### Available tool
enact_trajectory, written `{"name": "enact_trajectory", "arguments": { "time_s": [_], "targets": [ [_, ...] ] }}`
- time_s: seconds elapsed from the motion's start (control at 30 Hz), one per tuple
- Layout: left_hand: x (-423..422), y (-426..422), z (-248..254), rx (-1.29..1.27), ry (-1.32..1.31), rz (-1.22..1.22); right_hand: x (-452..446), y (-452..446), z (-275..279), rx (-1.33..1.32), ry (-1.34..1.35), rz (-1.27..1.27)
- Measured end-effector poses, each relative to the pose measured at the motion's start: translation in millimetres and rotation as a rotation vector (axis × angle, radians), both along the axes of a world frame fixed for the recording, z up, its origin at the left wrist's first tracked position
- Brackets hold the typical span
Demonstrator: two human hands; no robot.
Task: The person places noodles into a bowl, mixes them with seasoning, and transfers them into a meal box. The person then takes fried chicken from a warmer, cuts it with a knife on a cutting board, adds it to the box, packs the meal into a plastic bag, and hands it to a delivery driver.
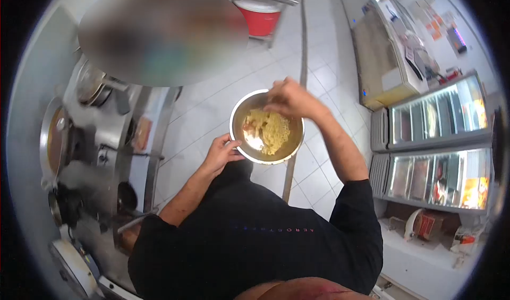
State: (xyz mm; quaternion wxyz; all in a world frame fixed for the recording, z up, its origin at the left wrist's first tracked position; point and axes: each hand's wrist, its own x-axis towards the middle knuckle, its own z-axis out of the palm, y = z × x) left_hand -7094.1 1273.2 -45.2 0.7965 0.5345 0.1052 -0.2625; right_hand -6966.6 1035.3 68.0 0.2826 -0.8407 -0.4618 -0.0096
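Pinching bowl [240, 114] at near-L rim w/ L hand [222, 154].
Half-curling R hand [287, 98] over yellow food [274, 134], far-R; can't tell if gripping.

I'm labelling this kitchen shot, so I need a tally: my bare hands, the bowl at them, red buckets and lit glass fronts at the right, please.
Bare hands: 2 (left hand, right hand)
Metal bowl: 1
Red bucket: 1
Lit glass fronts: 2 (upper glass front, lower glass front)
Total: 6
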Motion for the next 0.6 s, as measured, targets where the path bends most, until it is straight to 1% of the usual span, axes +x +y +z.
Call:
{"name": "enact_trajectory", "arguments": {
  "time_s": [0.07, 0.17, 0.2, 0.27, 0.3, 0.37, 0.4, 0.43, 0.5, 0.57, 0.6],
  "targets": [
    [59, -53, -4, -0.009, 0.020, -0.072, 48, -90, 2, -0.079, 0.236, -0.258],
    [168, -139, 2, 0.027, -0.050, -0.157, 83, -207, -9, -0.026, -0.075, -0.540],
    [222, -153, 12, 0.040, -0.049, -0.185, 104, -220, -5, 0.033, -0.205, -0.627],
    [290, -235, 26, 0.066, -0.020, -0.228, 118, -297, 9, 0.013, -0.318, -0.808],
    [324, -277, 25, 0.024, -0.055, -0.244, 127, -332, 9, -0.048, -0.390, -0.848],
    [388, -365, 22, -0.022, -0.024, -0.313, 148, -399, -1, -0.171, -0.528, -0.924],
    [415, -372, 10, -0.050, -0.026, -0.341, 152, -393, -24, -0.202, -0.549, -0.948],
    [443, -413, 6, -0.088, -0.034, -0.343, 166, -422, -32, -0.225, -0.499, -0.980],
    [510, -471, -24, -0.074, -0.017, -0.404, 213, -458, -42, -0.267, -0.408, -1.071],
    [578, -537, -33, -0.085, -0.039, -0.395, 261, -512, -37, -0.285, -0.405, -1.153],
    [602, -567, -34, -0.102, -0.041, -0.360, 285, -538, -24, -0.222, -0.335, -1.215]
  ]
}}
